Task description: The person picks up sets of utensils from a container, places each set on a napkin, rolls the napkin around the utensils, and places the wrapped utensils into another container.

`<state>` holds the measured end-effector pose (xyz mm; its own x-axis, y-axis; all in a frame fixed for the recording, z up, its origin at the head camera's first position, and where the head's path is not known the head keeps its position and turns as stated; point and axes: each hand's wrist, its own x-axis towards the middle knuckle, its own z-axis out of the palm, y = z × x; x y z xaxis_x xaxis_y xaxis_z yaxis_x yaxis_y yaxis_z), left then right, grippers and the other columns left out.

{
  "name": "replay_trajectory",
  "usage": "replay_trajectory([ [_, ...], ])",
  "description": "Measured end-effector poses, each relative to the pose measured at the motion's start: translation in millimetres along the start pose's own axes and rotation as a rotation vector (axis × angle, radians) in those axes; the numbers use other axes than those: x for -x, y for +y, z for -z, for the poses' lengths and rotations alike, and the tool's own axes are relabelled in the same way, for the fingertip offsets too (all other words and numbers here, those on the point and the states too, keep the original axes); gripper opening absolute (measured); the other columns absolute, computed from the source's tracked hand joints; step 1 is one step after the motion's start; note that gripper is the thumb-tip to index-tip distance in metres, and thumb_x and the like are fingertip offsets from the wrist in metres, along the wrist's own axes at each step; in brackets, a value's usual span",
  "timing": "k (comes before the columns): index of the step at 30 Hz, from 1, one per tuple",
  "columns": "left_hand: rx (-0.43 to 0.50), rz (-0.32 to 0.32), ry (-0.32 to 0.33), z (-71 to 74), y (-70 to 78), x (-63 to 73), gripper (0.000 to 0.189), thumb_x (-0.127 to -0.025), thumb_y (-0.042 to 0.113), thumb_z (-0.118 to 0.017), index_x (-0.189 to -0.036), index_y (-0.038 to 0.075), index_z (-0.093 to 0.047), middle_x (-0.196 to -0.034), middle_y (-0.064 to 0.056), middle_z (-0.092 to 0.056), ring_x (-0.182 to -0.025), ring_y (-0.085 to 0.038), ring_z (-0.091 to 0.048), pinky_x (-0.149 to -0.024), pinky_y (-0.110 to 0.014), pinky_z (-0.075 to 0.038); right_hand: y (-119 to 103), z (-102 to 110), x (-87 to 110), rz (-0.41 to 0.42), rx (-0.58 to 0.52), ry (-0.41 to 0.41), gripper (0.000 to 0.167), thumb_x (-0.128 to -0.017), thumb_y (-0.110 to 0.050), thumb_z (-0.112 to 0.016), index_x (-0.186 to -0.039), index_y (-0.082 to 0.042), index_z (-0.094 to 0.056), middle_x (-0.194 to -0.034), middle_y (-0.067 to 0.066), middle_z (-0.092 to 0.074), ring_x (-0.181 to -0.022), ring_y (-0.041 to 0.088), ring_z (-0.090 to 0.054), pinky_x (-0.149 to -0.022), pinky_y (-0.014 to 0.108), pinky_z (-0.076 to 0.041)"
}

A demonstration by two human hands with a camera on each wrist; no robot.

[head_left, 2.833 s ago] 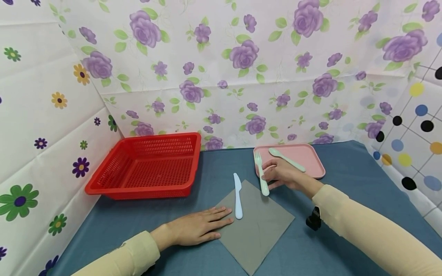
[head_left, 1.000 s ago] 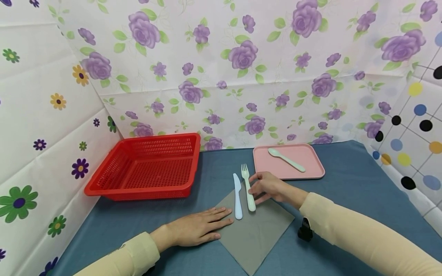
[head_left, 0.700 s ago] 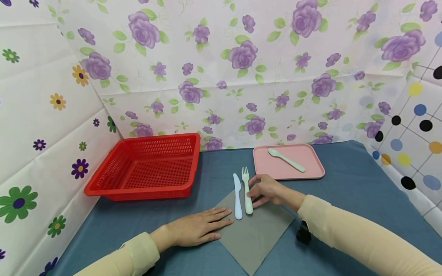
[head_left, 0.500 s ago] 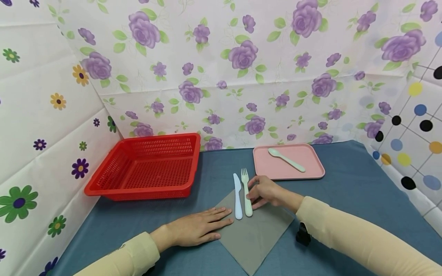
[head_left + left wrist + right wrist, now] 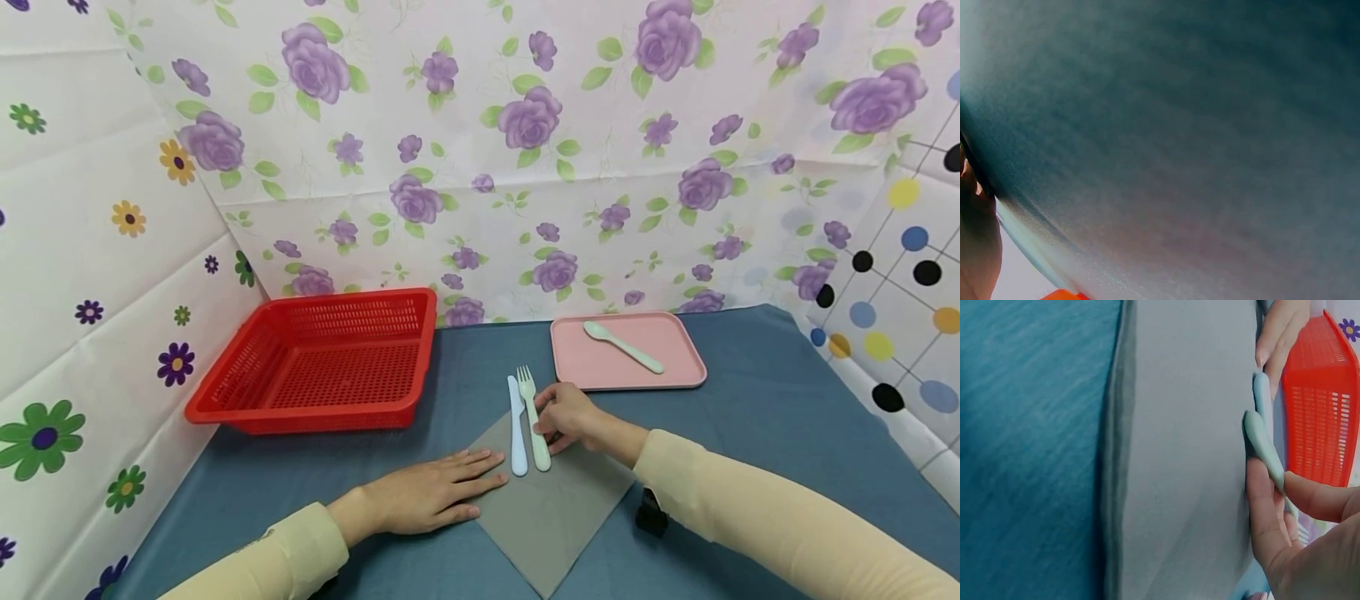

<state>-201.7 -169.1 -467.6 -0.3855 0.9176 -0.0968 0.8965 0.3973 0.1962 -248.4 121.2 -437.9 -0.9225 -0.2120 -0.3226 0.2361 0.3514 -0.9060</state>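
Note:
A grey folded napkin [image 5: 558,517] lies cornerwise on the table, and a pale blue knife [image 5: 518,442] rests on its upper part. My right hand [image 5: 573,417] pinches a mint-green fork [image 5: 527,387] by its handle, just right of the knife. The fork's tines lean left, close to the knife blade. In the right wrist view, thumb and fingers hold the fork handle [image 5: 1262,440] low over the napkin. My left hand [image 5: 435,492] lies flat, palm down, its fingertips on the napkin's left corner. The left wrist view shows mostly blurred blue cloth [image 5: 1166,125].
A pink tray [image 5: 675,354] with a mint-green spoon [image 5: 626,348] on it stands at the back right. At the back left is a red perforated basket [image 5: 315,417]. Blue cloth [image 5: 772,392] covers the table; patterned sheets [image 5: 480,242] hang behind and at both sides.
My right hand has carried the fork left from beside the tray to next to the knife. In the last half second its tines swung left towards the blade. The left hand stays put.

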Motion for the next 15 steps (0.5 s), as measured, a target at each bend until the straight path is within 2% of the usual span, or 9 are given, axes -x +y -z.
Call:
replay_trajectory([
  [15, 0.002, 0.0, -0.011, 0.2, -0.9, -0.8, 0.058, -0.114, 0.047, -0.033, -0.168, 0.03, -0.019, -0.174, 0.004, -0.014, -0.159, -0.017, -0.014, -0.125, -0.043, -0.025, -1.0, -1.0, 2.6, -0.043, 0.004, -0.021, 0.028, -0.089, 0.011, -0.07, -0.116, 0.008, -0.061, -0.076, 0.019, -0.065, -0.058, 0.021, -0.063, -0.055, 0.037, -0.062],
])
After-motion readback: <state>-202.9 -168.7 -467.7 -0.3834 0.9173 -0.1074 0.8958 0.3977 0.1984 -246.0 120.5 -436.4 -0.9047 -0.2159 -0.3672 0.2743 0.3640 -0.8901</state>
